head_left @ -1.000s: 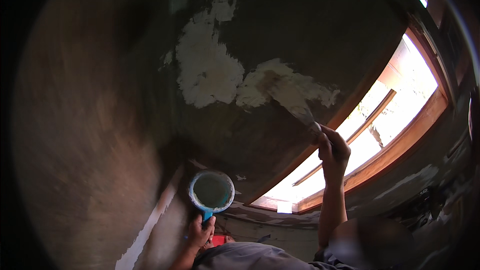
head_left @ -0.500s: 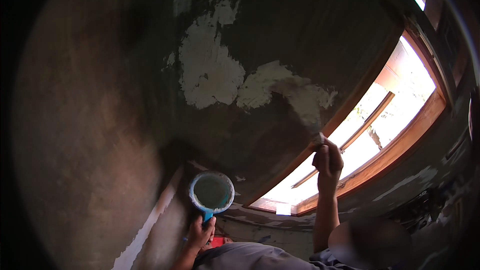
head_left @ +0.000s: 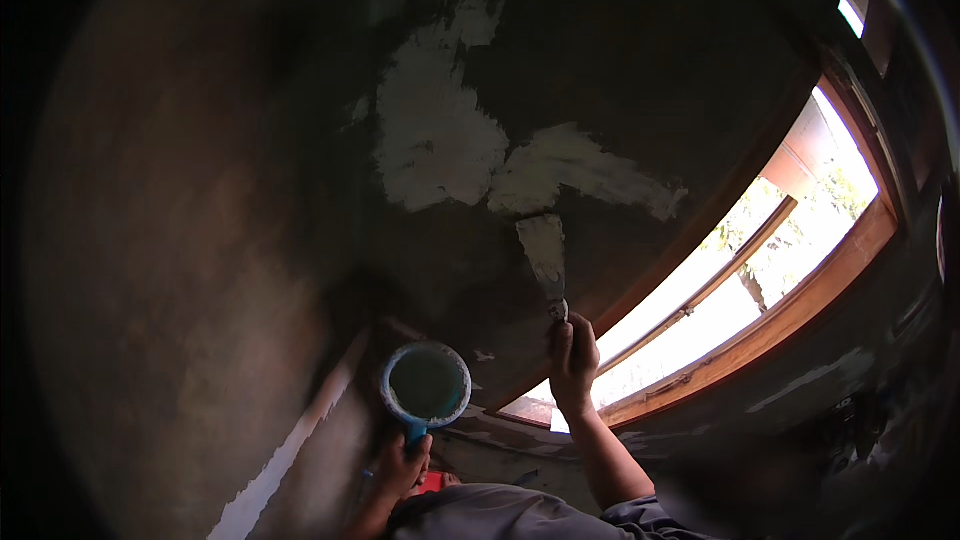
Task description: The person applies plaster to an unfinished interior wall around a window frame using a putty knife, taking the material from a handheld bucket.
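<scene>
My left hand (head_left: 405, 465), at the bottom, is closed on the handle of a round blue pot (head_left: 425, 380) with a crusted white rim. My right hand (head_left: 573, 360) grips a putty knife (head_left: 545, 260) with pale filler along its blade. The blade points up toward pale, ragged filler patches (head_left: 440, 140) on the dark grey surface (head_left: 650, 60); its tip is just below the right-hand patch, and I cannot tell whether it touches.
A bright window opening (head_left: 710, 320) with a wooden frame (head_left: 873, 215) curves along the right. A brownish wall (head_left: 170, 240) fills the left, with a white strip (head_left: 260, 480) lower down. A small red object (head_left: 432, 482) shows behind my left hand.
My right hand and the putty knife have moved left and down, and the blade now lies below the right-hand patch. My left hand and pot are almost unmoved.
</scene>
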`<state>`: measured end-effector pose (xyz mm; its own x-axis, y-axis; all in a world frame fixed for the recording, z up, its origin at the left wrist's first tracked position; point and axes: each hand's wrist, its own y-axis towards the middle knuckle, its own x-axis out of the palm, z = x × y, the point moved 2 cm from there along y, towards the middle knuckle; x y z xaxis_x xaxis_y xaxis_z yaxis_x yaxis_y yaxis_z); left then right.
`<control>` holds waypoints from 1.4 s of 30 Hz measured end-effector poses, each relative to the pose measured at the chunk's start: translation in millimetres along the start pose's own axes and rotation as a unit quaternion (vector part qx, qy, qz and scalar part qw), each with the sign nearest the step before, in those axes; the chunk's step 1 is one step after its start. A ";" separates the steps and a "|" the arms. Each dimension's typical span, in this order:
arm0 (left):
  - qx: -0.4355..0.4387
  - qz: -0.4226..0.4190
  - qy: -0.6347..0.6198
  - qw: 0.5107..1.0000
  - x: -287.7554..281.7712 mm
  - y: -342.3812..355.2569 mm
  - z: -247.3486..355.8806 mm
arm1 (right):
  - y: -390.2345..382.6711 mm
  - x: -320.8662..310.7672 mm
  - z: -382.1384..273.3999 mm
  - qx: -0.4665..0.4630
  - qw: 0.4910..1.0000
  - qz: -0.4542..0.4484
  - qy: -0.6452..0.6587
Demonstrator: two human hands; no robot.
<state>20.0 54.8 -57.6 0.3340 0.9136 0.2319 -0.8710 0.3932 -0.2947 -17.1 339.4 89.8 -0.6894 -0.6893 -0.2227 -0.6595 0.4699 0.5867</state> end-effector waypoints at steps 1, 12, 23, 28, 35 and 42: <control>-0.001 0.006 0.005 1.000 -2.9 -1.5 -2.0 | -1.4 4.4 -4.5 0.009 1.000 -0.006 0.025; 0.015 0.013 -0.019 1.000 1.0 -4.9 4.5 | -11.2 31.2 15.8 0.034 0.998 -0.008 -0.048; 0.010 0.021 0.003 1.000 -2.6 -8.3 1.8 | 12.5 54.7 9.9 -0.005 0.999 -0.008 -0.038; 0.036 0.009 0.005 0.999 0.2 -5.9 -1.9 | -2.2 45.4 17.2 -0.012 0.999 -0.029 0.002; 0.000 0.015 -0.003 1.000 -0.3 -8.7 3.9 | 42.6 66.6 -17.8 -0.070 0.996 -0.013 -0.046; 0.033 0.020 -0.023 0.999 -1.4 -12.6 -3.6 | 6.8 46.4 17.9 -0.044 0.998 -0.015 -0.046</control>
<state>31.8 48.9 -57.6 0.2819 0.9224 0.2640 -0.9060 0.3464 -0.2431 -58.9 320.5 69.5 -0.6975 -0.6462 -0.3096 -0.6538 0.3971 0.6441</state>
